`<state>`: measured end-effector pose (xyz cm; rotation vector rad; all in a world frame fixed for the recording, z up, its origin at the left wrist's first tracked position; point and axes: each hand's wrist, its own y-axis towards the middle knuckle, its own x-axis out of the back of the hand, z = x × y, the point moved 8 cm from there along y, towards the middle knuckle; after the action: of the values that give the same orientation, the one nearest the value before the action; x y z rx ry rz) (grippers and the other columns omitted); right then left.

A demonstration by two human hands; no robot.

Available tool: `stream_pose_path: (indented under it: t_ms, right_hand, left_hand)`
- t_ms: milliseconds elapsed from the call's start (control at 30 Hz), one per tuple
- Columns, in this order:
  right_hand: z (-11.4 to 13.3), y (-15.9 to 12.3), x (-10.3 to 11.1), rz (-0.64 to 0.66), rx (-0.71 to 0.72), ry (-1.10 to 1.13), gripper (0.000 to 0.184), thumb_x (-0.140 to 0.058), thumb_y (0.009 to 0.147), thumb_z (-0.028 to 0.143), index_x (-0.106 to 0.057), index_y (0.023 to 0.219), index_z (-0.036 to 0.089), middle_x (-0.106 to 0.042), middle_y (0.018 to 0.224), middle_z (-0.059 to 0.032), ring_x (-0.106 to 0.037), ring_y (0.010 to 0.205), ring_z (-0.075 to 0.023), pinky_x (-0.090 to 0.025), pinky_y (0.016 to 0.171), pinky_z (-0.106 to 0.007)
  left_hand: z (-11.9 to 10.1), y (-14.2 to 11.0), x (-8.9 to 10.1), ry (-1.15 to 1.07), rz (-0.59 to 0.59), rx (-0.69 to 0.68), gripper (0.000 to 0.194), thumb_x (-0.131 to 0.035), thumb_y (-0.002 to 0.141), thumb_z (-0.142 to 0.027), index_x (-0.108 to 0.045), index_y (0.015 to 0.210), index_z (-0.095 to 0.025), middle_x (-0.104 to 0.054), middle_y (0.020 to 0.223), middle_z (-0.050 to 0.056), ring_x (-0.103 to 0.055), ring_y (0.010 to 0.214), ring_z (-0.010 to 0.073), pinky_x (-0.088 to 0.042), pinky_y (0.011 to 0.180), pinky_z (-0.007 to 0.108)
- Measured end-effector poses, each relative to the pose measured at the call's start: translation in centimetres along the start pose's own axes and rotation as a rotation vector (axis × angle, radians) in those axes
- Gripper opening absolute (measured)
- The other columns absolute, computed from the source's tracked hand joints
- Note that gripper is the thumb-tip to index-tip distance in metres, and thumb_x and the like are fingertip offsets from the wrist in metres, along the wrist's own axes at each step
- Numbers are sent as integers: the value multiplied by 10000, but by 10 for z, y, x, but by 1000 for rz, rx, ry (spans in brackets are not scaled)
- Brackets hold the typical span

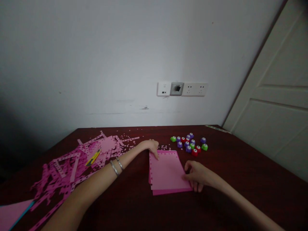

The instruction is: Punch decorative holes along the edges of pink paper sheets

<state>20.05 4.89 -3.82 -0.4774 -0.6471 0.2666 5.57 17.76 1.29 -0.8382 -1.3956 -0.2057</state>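
Observation:
A small stack of pink paper sheets (168,171) lies on the dark red table in front of me. Holes run along its left and top edges, and the sheets are slightly out of line at the bottom and left. My left hand (153,147) grips the top left corner, thumb on the upper sheet. At the lower right edge, my right hand (196,176) has its thumb over the paper and its other fingers curled at the side. Beyond the stack stand several craft punches (188,143) in purple, red and green.
Pink punched strips and scraps (72,168) are heaped on the left, with a yellow utility knife (92,158) on top. More pink paper (14,214) sits at the near left corner. Tiny cut-outs (130,146) are scattered towards the wall, which carries sockets (194,89).

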Motion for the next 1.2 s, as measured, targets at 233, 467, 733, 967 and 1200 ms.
stream_pose_path:
  t_ms: [233, 467, 733, 967, 1200]
  right_hand:
    - [-1, -2, 1, 0, 3, 17, 321, -617, 713, 276, -335, 845, 199, -581, 423, 34, -582, 374, -150, -418, 282, -170]
    - [-5, -1, 0, 3, 49, 40, 383, -655, 665, 395, -356, 816, 210, -570, 426, 36, -553, 354, -140, -416, 300, -191]
    - [29, -12, 32, -194, 355, 12, 538, -724, 584, 433, -487, 975, 150, -644, 794, -57, -598, 584, -151, -467, 448, -235]
    - [72, -26, 44, -272, 604, 361, 404, -597, 718, 498, -615, 901, 138, -667, 902, -80, -622, 792, -220, -503, 713, -335]
    - [55, -8, 34, -378, 619, 484, 460, -625, 688, 528, -596, 957, 156, -654, 1007, -94, -603, 917, -255, -484, 814, -364]
  left_hand:
    - [7, 7, -8, -257, 16, -92, 334, -754, 412, -411, -534, 423, -160, -436, 428, -40, -403, 477, 105, -315, 485, 244]
    - [10, 2, -8, -444, -14, -134, 290, -765, 403, -354, -549, 448, -165, -470, 424, -44, -404, 458, 98, -314, 478, 248]
    - [-11, -63, 47, -701, -269, -461, 187, -673, 584, -287, -592, 696, -161, -570, 659, -14, -499, 631, 107, -389, 608, 243]
    - [-3, -115, 86, -867, -604, -396, 255, -621, 682, -369, -589, 821, -157, -598, 800, 30, -531, 728, 130, -423, 701, 286]
    - [14, -97, 22, -1115, -650, -399, 509, -679, 657, -317, -473, 1104, -186, -584, 1029, 71, -555, 910, 178, -446, 807, 349]
